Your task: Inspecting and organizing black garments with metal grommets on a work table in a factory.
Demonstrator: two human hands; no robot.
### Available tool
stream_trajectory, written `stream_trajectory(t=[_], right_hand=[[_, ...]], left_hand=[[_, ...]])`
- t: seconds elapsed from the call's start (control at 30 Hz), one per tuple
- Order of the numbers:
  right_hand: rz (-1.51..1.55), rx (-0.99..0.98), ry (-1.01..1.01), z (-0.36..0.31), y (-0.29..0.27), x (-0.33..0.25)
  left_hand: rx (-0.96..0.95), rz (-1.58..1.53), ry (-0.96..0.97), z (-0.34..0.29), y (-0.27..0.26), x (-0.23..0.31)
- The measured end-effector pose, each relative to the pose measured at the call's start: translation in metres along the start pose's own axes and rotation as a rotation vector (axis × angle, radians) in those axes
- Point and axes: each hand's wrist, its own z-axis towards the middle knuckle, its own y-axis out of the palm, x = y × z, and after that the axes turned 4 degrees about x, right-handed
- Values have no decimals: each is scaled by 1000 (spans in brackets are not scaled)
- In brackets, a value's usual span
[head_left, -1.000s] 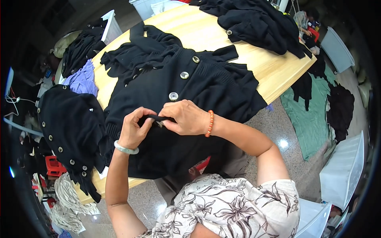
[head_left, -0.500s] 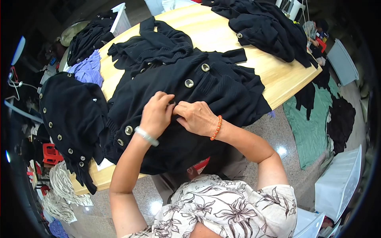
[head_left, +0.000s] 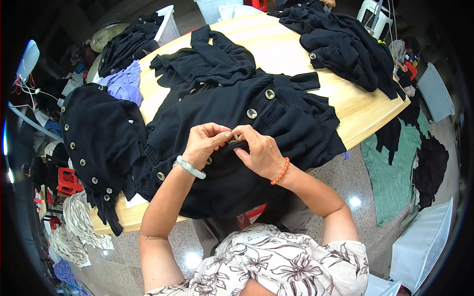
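A black knitted cardigan (head_left: 202,106) with large round buttons lies spread on the table before me. My left hand (head_left: 203,145) pinches its button edge between thumb and fingers, a pale bangle at the wrist. Against it, my right hand (head_left: 261,154), with an orange bead bracelet, grips the same edge with thumb and forefinger. Between the fingertips a button (head_left: 233,141) shows in part, with a fold of black knit below it. One loose-lying button (head_left: 252,113) is beyond my hands, and another (head_left: 161,176) is near my left wrist.
More black buttoned knitwear (head_left: 101,143) hangs over the table's left end. A black pile (head_left: 340,49) covers the far right of the wooden table (head_left: 363,116). Purple knitwear (head_left: 123,84) lies far left. White bins (head_left: 422,246) and green cloth (head_left: 392,170) are on the floor at right.
The view has shifted slightly, so the scene sits further right and lower. My fingertips have come together at the cardigan's edge, where a button and a raised fold now show.
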Motion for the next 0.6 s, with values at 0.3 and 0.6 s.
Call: stream_trajectory(t=[0.3, 0.6], right_hand=[[-66, -110, -20, -5, -4, 12], [74, -198, 58, 9, -8, 21]], left_hand=[[-182, 214, 220, -29, -1, -3], [71, 513, 363, -27, 5, -8]])
